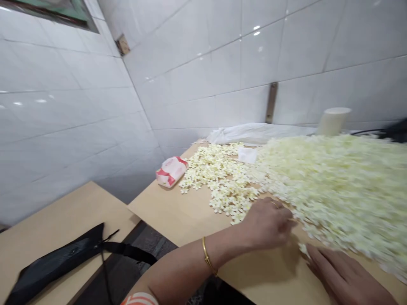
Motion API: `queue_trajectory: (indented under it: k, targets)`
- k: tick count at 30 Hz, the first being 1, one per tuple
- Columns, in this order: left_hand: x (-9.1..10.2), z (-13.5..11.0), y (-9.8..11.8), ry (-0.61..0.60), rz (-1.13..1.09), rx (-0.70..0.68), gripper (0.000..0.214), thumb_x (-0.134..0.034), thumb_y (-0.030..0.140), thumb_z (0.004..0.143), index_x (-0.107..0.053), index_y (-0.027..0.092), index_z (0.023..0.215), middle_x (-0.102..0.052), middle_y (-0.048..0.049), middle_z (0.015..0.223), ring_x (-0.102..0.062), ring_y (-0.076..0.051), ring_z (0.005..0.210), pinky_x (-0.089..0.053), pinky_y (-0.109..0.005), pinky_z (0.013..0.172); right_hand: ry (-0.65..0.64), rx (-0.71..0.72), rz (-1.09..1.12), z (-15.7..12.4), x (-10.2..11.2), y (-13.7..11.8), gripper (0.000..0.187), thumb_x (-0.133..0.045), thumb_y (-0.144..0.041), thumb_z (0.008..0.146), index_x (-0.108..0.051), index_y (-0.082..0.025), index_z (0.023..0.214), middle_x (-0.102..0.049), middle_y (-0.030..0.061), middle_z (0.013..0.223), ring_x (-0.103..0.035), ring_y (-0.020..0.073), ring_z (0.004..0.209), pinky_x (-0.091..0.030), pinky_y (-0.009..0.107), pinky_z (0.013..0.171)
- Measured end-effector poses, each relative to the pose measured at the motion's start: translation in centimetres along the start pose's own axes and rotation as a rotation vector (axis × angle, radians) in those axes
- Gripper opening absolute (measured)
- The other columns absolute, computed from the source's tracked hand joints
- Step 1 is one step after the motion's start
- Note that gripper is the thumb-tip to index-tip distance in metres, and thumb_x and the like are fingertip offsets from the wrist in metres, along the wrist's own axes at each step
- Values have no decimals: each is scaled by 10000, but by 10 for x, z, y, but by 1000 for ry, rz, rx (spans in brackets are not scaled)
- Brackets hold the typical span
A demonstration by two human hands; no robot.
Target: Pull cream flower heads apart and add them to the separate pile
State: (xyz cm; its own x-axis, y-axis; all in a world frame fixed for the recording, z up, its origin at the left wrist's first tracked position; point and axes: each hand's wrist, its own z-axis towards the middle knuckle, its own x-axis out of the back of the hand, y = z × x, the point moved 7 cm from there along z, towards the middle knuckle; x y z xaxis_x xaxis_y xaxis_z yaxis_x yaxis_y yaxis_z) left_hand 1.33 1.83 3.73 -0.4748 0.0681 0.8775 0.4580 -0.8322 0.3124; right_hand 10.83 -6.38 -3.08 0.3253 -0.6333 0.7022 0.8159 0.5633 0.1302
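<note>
My left hand [269, 222], with a gold bangle on its wrist, is closed above the tabletop in a pinch. A thin pale tip, like a small stick, pokes out at its fingertips; the rest is hidden. To its right, my right hand [346, 273] lies low with its fingers together. A small white flower [304, 250] shows at the fingertips, pinched there, though the thumb is mostly hidden. A large heap of pale yellow-white artificial flowers [337, 182] spreads beyond both hands. More loose flowers [219, 169] lie to the left of the heap.
A pink-and-white tissue pack [171, 171] sits near the left edge of the table [178, 212]. A white cup-like cylinder [333, 121] and plastic sheeting [254, 133] stand along the tiled wall. A black pouch [63, 258] with straps lies on a lower board at left.
</note>
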Motion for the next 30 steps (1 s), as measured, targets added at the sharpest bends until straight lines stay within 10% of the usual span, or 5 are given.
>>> queue_trajectory:
  k: [7,16,30]
  targets:
    - [-26,15,-25,72,-619,291,238,-435,261,779,-524,155,585,-483,19,538,-445,-101,549,-365,-211,519,-148,-359,-147,35,13,9,254,-345,-20,781,-528,-165,679,-520,59,609,-467,182,576,-355,278,539]
    - [-37,6,-34,82,-690,384,246,-461,317,780,-551,148,626,-450,33,512,-408,-89,498,-321,-215,494,-138,-467,-106,26,32,15,229,-354,-72,828,-538,-165,727,-541,67,667,-469,184,639,-344,291,598]
    - [-31,-4,18,58,-480,-102,232,-480,230,798,-603,153,979,-606,-91,897,-554,-167,828,-446,-280,732,-186,-1253,726,10,10,39,329,-394,-342,838,-403,-194,544,-394,-41,477,-366,91,417,-284,224,413]
